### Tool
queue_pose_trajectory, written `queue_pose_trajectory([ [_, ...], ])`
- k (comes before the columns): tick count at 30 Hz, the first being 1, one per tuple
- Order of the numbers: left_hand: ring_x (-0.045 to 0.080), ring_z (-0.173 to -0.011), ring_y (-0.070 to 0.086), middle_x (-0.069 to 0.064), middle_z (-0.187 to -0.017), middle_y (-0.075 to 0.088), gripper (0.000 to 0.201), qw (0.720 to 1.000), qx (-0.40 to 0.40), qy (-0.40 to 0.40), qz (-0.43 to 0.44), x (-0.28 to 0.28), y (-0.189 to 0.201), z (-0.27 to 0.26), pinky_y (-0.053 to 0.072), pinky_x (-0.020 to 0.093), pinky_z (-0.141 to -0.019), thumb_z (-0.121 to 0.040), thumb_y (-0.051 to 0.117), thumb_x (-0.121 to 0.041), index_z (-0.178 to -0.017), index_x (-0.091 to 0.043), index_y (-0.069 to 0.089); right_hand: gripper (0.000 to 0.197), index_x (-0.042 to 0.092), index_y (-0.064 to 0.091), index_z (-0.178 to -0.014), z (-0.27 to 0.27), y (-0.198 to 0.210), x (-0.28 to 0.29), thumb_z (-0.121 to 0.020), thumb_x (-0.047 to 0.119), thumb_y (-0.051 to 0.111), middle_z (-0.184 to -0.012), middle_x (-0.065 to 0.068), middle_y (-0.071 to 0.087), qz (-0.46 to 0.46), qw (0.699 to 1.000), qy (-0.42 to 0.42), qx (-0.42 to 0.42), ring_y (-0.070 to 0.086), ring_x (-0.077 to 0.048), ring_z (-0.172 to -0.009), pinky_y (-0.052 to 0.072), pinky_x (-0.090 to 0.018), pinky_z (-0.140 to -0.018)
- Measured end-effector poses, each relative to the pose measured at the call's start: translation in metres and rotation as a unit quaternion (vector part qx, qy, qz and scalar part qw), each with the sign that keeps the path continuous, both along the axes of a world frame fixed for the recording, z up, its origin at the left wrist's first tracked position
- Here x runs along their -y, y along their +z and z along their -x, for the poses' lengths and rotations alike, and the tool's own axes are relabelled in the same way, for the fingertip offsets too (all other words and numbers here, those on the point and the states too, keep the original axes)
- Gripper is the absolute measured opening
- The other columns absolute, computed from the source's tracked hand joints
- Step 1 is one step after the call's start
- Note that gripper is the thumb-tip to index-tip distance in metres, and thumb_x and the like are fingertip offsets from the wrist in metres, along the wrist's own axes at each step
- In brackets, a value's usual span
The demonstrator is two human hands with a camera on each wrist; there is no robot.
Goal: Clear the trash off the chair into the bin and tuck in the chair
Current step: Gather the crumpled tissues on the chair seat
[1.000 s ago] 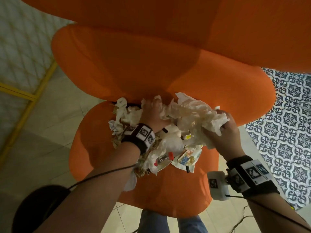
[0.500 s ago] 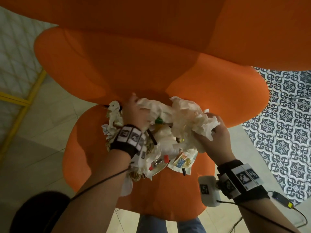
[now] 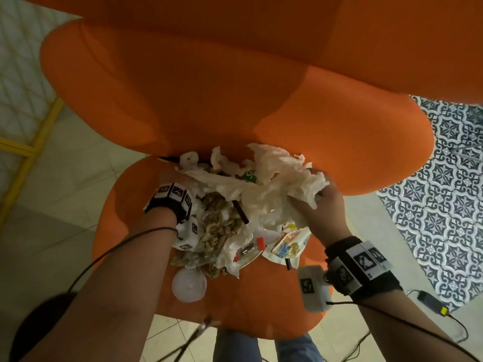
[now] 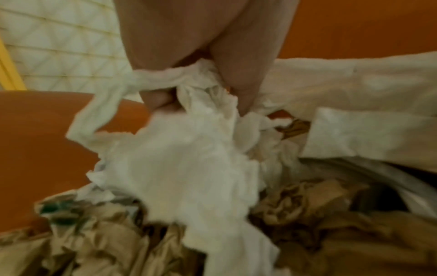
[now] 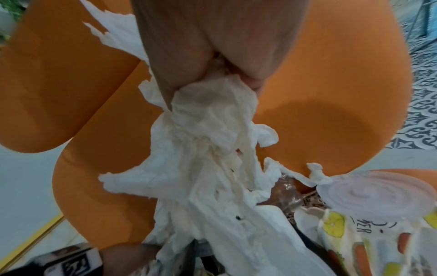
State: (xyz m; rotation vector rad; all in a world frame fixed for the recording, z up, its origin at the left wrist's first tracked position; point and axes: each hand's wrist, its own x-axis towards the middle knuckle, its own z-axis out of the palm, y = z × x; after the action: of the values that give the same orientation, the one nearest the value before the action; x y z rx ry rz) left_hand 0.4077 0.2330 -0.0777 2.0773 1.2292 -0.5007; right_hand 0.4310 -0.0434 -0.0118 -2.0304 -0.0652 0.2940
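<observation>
An orange chair [image 3: 261,307] carries a trash pile on its seat: white tissue paper [image 3: 274,178], crumpled brown paper [image 3: 219,226], a printed wrapper [image 3: 287,244], a black straw [image 3: 240,211] and a clear plastic lid [image 3: 188,284] at the front. My left hand [image 3: 179,182] is at the pile's left edge, half hidden by tissue. The left wrist view shows that hand [image 4: 203,99] pinching a wad of white tissue [image 4: 189,158]. My right hand [image 3: 320,198] grips the tissue at the pile's right side, its fingers [image 5: 189,56] bunched round the tissue [image 5: 212,115].
The chair's tall orange backrest [image 3: 209,87] rises right behind the pile. A dark round shape [image 3: 39,327] sits on the pale floor at lower left; I cannot tell whether it is the bin. Patterned tiles [image 3: 444,205] and cables [image 3: 431,304] lie to the right.
My left hand has slid leftward from the back of the pile to its left edge, drawing tissue with it. The right hand keeps its grip on the tissue.
</observation>
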Motion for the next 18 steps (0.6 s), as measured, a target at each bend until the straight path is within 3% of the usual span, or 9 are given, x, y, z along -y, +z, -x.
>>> queue_pose_trajectory([
  [2,0.034,-0.103,0.055,0.025,-0.124,0.054,0.012,1.0,0.02,-0.008,0.012,0.001,0.001,-0.002,0.037,0.035,-0.077,-0.091,0.052,-0.007,-0.101,-0.002,0.057,0.057,0.024,0.06,-0.103,-0.003,0.003,0.007,-0.053,0.053,0.063,-0.106,-0.003,0.061,0.003,1.0,-0.02,0.009,0.058,-0.017,-0.093,0.044,-0.013,-0.073],
  [4,0.035,-0.095,0.056,0.024,-0.115,0.057,0.016,0.998,0.066,0.006,-0.001,0.009,0.011,-0.003,0.044,0.039,-0.074,-0.091,0.047,-0.005,-0.106,-0.001,0.054,0.07,0.007,0.06,-0.109,-0.008,0.007,0.013,-0.055,0.05,0.064,-0.105,-0.009,0.064,0.0,0.999,-0.038,0.02,0.06,-0.021,-0.092,0.049,-0.024,-0.076],
  [6,0.026,-0.082,0.054,0.018,-0.11,0.059,0.025,0.99,0.14,0.006,0.005,0.021,0.026,0.002,0.042,0.033,-0.064,-0.087,0.048,-0.001,-0.111,-0.007,0.054,0.059,0.006,0.062,-0.101,-0.014,0.011,0.022,-0.059,0.046,0.068,-0.1,-0.014,0.067,-0.016,0.998,-0.065,0.017,0.063,-0.026,-0.089,0.053,-0.035,-0.075],
  [9,0.006,-0.07,0.051,-0.001,-0.113,0.055,0.041,0.975,0.211,-0.056,0.038,0.046,0.057,0.027,0.043,0.019,-0.049,-0.084,0.051,0.004,-0.114,-0.023,0.054,0.058,0.003,0.062,-0.103,-0.022,0.014,0.036,-0.06,0.04,0.074,-0.096,-0.013,0.07,-0.028,0.994,-0.101,-0.019,0.068,-0.03,-0.089,0.058,-0.05,-0.074],
  [11,0.007,-0.073,0.056,-0.013,-0.112,0.05,0.051,0.966,0.212,-0.136,0.055,0.066,0.071,0.05,0.053,0.018,-0.056,-0.083,0.056,0.003,-0.123,-0.029,0.053,0.057,0.003,0.062,-0.102,-0.023,0.016,0.045,-0.061,0.039,0.076,-0.092,-0.011,0.07,-0.007,0.994,-0.105,-0.021,0.069,-0.031,-0.086,0.057,-0.053,-0.072],
  [13,0.01,-0.078,0.061,-0.016,-0.104,0.056,0.048,0.956,0.168,-0.236,0.053,0.091,0.07,0.073,0.056,0.022,-0.065,-0.082,0.062,-0.01,-0.124,-0.031,0.052,0.057,0.003,0.062,-0.104,-0.019,0.017,0.05,-0.062,0.039,0.076,-0.091,-0.011,0.07,0.001,0.996,-0.091,-0.017,0.069,-0.031,-0.083,0.058,-0.049,-0.07],
  [15,0.011,-0.087,0.062,-0.011,-0.1,0.063,0.043,0.948,0.094,-0.3,0.036,0.116,0.054,0.092,0.054,0.025,-0.076,-0.082,0.064,-0.03,-0.123,-0.029,0.05,0.062,0.004,0.063,-0.106,-0.012,0.016,0.052,-0.059,0.044,0.073,-0.092,-0.012,0.07,0.005,0.997,-0.069,-0.015,0.069,-0.028,-0.083,0.058,-0.04,-0.071],
  [18,0.017,-0.104,0.059,-0.002,-0.113,0.06,0.072,0.939,-0.007,-0.341,-0.036,0.14,0.014,0.11,0.05,0.032,-0.087,-0.077,0.058,-0.061,-0.134,-0.025,0.036,0.05,0.011,0.063,-0.085,0.001,0.014,0.048,-0.055,0.051,0.065,-0.08,-0.009,0.065,0.021,0.998,-0.063,-0.02,0.064,-0.011,-0.071,0.05,-0.025,-0.062],
])
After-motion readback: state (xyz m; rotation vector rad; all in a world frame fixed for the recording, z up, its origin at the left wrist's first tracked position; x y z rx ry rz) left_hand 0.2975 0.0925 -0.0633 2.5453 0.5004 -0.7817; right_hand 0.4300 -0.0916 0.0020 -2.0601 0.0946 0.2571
